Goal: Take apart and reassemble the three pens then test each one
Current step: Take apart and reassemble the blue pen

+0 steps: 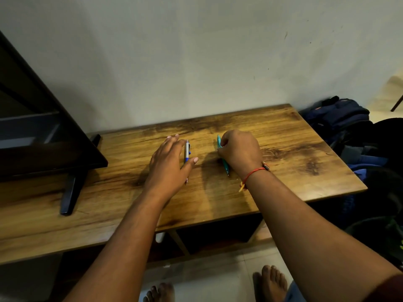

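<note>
Head view: left grip point(170, 162) released, fingers straight, laid flat over white-blue pen point(186, 150) lying on bench point(294, 149). Right grip point(239, 151) clenched round teal pen point(225, 165), tip pointing near, low over bench. Dark screen point(43, 138) at left; backpack point(340, 114) at right.

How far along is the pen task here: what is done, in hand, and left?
Done: nothing shows; no loose parts lie on the table. In hand: the right hand grips the teal pen; the left hand lies open over the white-and-blue pen. Both pens look whole. Left: seemingly all dismantling, reassembly and testing. No third pen is in view.
</note>
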